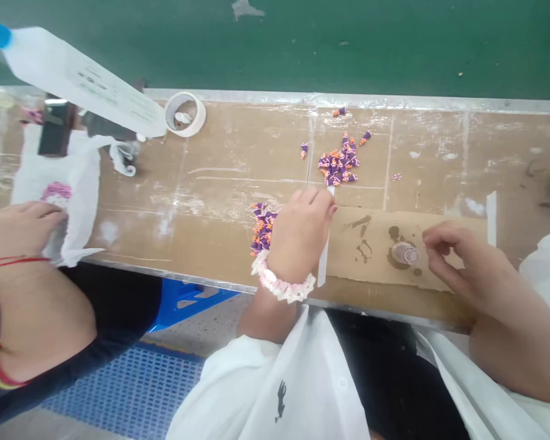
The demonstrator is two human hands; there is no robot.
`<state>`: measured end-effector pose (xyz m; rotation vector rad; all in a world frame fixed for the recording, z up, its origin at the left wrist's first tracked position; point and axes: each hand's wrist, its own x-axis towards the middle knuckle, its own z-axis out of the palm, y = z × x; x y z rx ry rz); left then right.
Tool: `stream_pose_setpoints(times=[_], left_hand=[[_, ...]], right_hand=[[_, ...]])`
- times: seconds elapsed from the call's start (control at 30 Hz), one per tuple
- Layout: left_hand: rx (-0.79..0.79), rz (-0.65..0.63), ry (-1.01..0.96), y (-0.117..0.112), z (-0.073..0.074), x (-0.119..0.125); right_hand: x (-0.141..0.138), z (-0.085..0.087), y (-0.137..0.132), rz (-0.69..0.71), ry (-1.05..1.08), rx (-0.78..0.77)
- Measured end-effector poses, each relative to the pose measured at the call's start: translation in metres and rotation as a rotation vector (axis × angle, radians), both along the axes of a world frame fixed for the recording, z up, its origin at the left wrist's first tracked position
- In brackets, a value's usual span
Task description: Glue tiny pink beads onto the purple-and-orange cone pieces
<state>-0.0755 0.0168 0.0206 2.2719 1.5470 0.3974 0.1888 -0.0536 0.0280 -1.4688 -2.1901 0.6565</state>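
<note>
My left hand (302,232), with a pink-and-white scrunchie (286,284) at its wrist, is closed over the table, its fingers pressed together and pointing away. Whatever they may hold is hidden. Beside it on the left lies a cluster of small purple-and-orange figurines (261,232); another pile of the same figurines (338,164) lies just beyond the fingertips. My right hand (467,260) is curled in a pinch, with any content too small to make out. Just left of it stands a small clear cup (405,253) on a cardboard strip (348,269) with dark wet spots.
A co-worker's hand (22,229) rests at the left on a white cloth or bag (80,208). Behind it are a white bottle with a blue cap (82,76), a phone (55,128) and a tape roll (198,116). White tape strips (491,217) cross the cardboard.
</note>
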Motion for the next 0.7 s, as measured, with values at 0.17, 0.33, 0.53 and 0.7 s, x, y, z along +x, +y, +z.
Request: stream_pose_setpoints(times=[0.17,0.33,0.53,0.7], left_hand=[[-0.011,0.110,0.279,-0.014,-0.003,-0.030],[-0.091,0.034,0.340,-0.017,-0.026,-0.032],[-0.182,-0.053,0.506,-0.011,-0.029,-0.020],[-0.203,-0.206,0.750,-0.004,-0.017,-0.009]], right_hand=[[-0.003,-0.001,0.003,0.002,0.022,0.044],[-0.003,-0.003,0.002,0.012,0.073,0.062],[-0.007,0.001,0.002,-0.018,0.074,0.052],[-0.005,-0.004,0.004,0.039,0.109,0.087]])
